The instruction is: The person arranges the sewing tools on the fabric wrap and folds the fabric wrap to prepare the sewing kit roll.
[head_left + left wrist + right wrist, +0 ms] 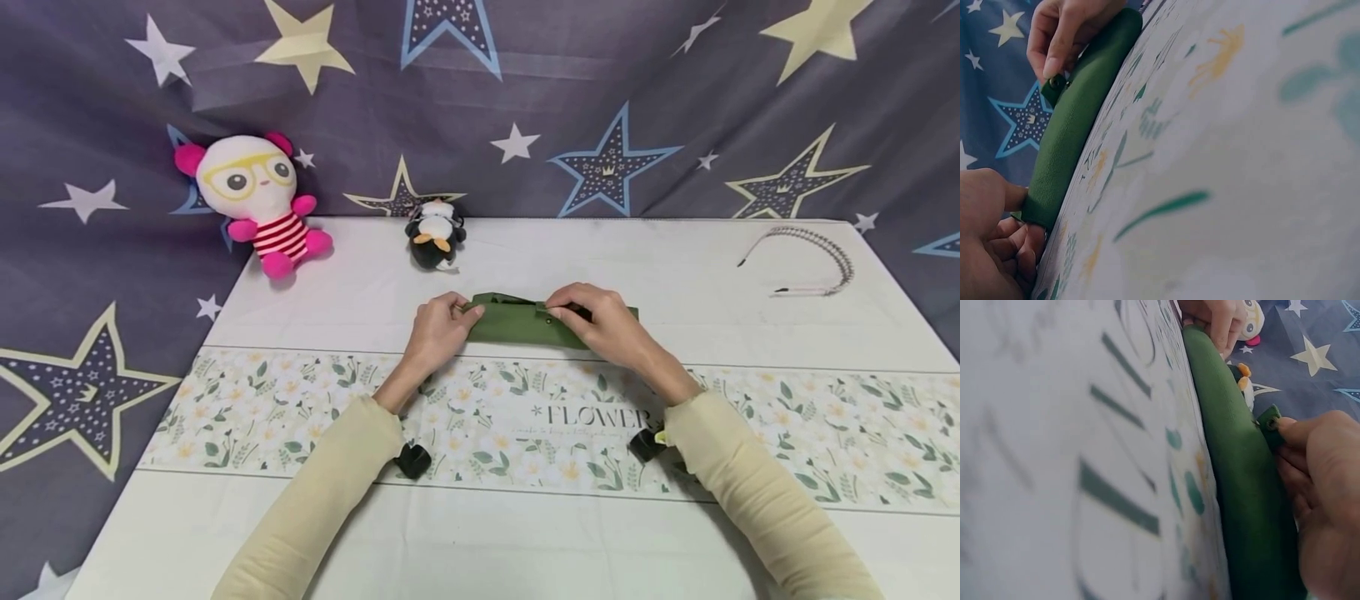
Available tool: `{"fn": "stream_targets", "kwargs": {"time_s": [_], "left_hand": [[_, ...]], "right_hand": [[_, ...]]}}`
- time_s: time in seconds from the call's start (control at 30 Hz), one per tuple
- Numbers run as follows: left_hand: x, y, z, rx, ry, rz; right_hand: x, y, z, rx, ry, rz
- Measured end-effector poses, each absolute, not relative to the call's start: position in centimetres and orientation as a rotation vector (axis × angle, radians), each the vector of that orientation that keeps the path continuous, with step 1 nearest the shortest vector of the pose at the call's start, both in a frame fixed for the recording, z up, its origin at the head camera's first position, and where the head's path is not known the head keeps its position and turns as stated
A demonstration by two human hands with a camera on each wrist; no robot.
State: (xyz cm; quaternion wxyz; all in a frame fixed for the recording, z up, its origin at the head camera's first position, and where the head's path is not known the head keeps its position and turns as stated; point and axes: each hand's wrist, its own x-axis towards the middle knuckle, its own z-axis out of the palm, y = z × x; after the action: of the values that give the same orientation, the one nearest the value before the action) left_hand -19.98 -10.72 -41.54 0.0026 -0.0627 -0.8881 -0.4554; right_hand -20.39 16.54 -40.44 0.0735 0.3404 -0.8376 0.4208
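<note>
A long, narrow green pouch [517,327] lies across the table in front of me, a gap showing along its top edge. My left hand [437,332] pinches its left end, the thumb on the near side and fingers curled beneath, as the left wrist view shows. At the upper edge, right of the middle, my right hand [606,323] holds a small tab [1269,427] with a round metal snap between thumb and fingers. The tab stands away from the pouch body in the right wrist view. The pouch's inside is hidden.
Behind the pouch sits a penguin plush [433,235], with a panda plush [262,200] in yellow glasses at the back left. A headband [813,258] lies at the back right. Under my forearms runs a floral printed strip [480,425]; a starry cloth [517,100] hangs behind.
</note>
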Motion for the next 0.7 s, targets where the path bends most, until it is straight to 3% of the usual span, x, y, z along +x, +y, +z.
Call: {"fn": "stream_targets", "kwargs": {"time_s": [0.7], "left_hand": [[-20.0, -10.8, -41.7, -0.207, -2.785, -1.433]], "right_hand": [[-20.1, 16.7, -41.9, 1.200, -2.358, 1.192]]}}
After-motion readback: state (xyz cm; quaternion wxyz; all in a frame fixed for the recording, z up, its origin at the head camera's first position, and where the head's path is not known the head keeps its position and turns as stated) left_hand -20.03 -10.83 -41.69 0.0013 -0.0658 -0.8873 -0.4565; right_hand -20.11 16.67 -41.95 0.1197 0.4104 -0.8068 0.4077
